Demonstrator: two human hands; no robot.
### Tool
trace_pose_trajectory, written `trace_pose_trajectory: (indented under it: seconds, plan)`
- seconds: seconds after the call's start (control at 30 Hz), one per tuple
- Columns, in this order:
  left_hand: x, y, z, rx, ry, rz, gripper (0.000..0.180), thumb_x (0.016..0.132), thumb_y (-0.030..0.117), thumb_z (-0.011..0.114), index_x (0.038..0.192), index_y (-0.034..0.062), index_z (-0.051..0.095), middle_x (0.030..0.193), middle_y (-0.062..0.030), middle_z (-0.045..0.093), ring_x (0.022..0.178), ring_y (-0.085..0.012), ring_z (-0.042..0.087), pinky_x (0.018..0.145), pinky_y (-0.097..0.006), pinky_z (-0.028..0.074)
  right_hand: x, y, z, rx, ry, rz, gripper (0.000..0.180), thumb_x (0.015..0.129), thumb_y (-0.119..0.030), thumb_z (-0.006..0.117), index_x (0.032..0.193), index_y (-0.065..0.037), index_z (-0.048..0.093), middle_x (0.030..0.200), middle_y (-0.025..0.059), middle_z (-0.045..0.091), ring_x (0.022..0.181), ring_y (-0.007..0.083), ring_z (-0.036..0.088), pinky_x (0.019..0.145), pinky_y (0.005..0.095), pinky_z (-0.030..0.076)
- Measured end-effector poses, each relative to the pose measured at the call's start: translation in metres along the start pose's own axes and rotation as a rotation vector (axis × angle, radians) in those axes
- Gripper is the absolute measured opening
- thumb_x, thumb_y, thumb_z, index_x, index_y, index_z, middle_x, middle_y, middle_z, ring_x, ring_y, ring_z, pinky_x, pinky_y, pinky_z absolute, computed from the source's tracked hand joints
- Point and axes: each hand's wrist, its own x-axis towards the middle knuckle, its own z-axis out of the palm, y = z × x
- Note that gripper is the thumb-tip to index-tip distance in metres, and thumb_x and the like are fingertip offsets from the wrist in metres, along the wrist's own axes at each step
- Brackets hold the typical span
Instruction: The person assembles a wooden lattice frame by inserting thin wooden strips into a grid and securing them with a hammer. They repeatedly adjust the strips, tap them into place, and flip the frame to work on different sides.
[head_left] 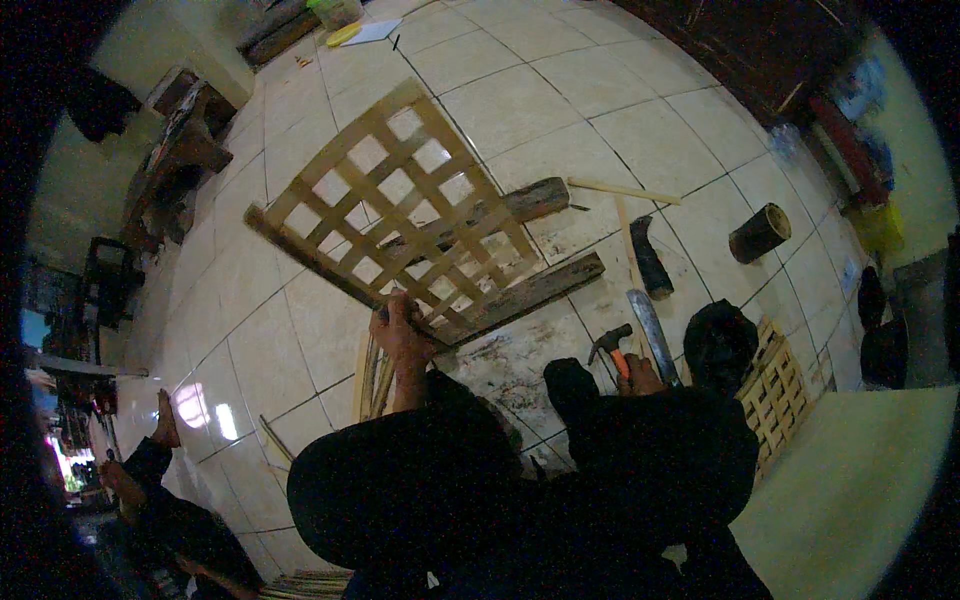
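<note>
Both curled: left hand (402,328) round lattice panel (410,200), right hand (643,378) round hammer (621,361).

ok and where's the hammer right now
In the head view, the hammer is right of centre and low, held in the person's right hand, with the long metal blade just to its right.

From the wearer's head, one wide fisheye view looks down over their knees (370,485) to the tiled floor (645,137) nearby (straight lines bend, corners go black).
</note>
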Motion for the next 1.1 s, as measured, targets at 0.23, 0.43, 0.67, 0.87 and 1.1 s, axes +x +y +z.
trace_pose_trajectory:
  seconds: [0.23, 0.43, 0.67, 0.87, 1.1]
  plan:
    - [0.001, 0.016, -0.019, 0.01, 0.116, 0.018, 0.019, 0.089, 0.02, 0.065, 0.08, 0.0045, 0.059, 0.068, -0.0003, 0.056, 0.052, -0.0087, 0.048, 0.046, -0.024, 0.038, 0.088, -0.091, -0.044, -0.001, 0.184, -0.467, 0.063, 0.076, -0.024, 0.075, 0.129, -0.005, 0.047, 0.125, 0.019, 0.049, 0.114, 0.0381, 0.049, 0.092, 0.0441, 0.044]
    - [-0.004, -0.004, -0.008, 0.062, 0.117, -0.096, 0.02, 0.091, 0.021, 0.064, 0.079, 0.005, 0.058, 0.067, -0.0008, 0.055, 0.051, -0.0078, 0.047, 0.044, -0.023, 0.036, 0.167, -0.137, -0.028, -0.285, 0.151, -0.746, 0.074, 0.078, -0.04, 0.07, 0.141, -0.017, 0.038, 0.128, 0.0176, 0.048, 0.125, 0.038, 0.041, 0.105, 0.0553, 0.028]
    - [-0.015, -0.028, -0.026, -0.051, 0.197, 0.056, 0.02, 0.091, 0.017, 0.062, 0.077, 0.0048, 0.057, 0.064, -0.0011, 0.054, 0.052, -0.0081, 0.047, 0.045, -0.024, 0.036, 0.149, -0.155, -0.01, -0.296, -0.002, -0.453, 0.061, 0.081, -0.043, 0.066, 0.135, -0.024, 0.047, 0.119, 0.0157, 0.051, 0.115, 0.0353, 0.044, 0.096, 0.0539, 0.031]
    - [-0.025, -0.022, -0.011, 0.111, 0.107, 0.15, 0.021, 0.089, 0.019, 0.062, 0.075, 0.0041, 0.058, 0.064, -0.0009, 0.053, 0.051, -0.009, 0.047, 0.047, -0.024, 0.037, 0.137, -0.158, -0.021, -0.187, 0.073, -0.454, 0.056, 0.081, -0.042, 0.067, 0.129, -0.016, 0.054, 0.121, 0.0178, 0.05, 0.117, 0.034, 0.044, 0.096, 0.0518, 0.032]
    - [-0.007, -0.058, -0.05, 0.039, 0.189, -0.02, 0.017, 0.088, 0.017, 0.062, 0.077, 0.0044, 0.059, 0.065, -0.0008, 0.054, 0.053, -0.0085, 0.046, 0.047, -0.025, 0.037, 0.058, -0.082, -0.049, -0.227, 0.154, -0.139, 0.045, 0.085, -0.038, 0.063, 0.122, -0.013, 0.057, 0.117, 0.0194, 0.056, 0.109, 0.0357, 0.055, 0.085, 0.0507, 0.045]
